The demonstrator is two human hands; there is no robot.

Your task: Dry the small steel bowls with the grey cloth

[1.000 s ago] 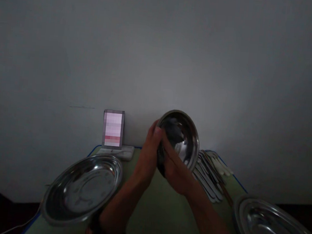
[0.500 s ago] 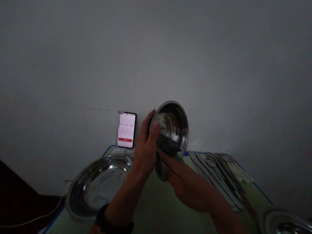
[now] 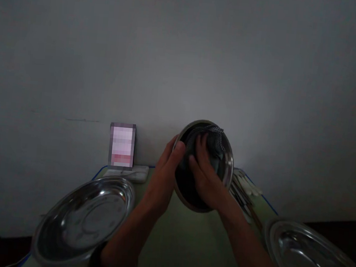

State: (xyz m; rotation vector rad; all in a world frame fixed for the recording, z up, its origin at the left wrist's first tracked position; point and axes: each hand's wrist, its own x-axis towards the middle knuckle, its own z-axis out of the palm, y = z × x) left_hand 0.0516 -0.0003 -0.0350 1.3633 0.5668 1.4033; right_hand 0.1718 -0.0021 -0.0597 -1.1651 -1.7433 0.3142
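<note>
A shiny metal bowl (image 3: 228, 167) is held up above the table, tilted so that its inside faces me. My left hand (image 3: 165, 170) grips its left rim, thumb on the inner side and fingers behind. Inside the bowl, my right hand (image 3: 206, 169) presses a dark checked cloth (image 3: 216, 143) against the inner wall, its fingers lying over the cloth. The fabric bunches up around the fingertips toward the upper right rim. Much of the bowl's inside is hidden by the hand and cloth.
A large metal basin (image 3: 96, 217) stands at the left and another metal basin (image 3: 304, 256) at the right. Behind, a phone (image 3: 121, 145) with a blurred screen leans by the wall near a white block (image 3: 140, 174). Several utensils (image 3: 244, 193) lie on the green table (image 3: 174, 249).
The bowl has turned to face me more and shifted right in view. My right hand has moved from its lower edge into it, spreading the cloth up the inside.
</note>
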